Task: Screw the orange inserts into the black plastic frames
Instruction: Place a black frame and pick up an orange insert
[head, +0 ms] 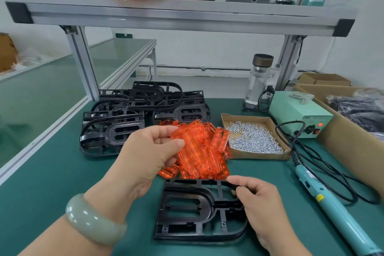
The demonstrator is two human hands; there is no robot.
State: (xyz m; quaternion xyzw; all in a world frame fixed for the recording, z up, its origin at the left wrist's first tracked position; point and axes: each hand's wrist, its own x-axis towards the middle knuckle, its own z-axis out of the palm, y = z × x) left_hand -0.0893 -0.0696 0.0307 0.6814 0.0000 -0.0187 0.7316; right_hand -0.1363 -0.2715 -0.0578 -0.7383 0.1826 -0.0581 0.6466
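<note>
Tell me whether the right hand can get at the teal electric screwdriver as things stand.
Probably yes. The right hand grips the black frame at its right edge, so it must let go first, but the screwdriver lies on the mat just to its right with nothing between them.

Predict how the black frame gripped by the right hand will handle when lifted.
The black frame is openwork with thin ribs, so probably light and slightly flexible. Lying flat, it should slide rather than roll or tip.
</note>
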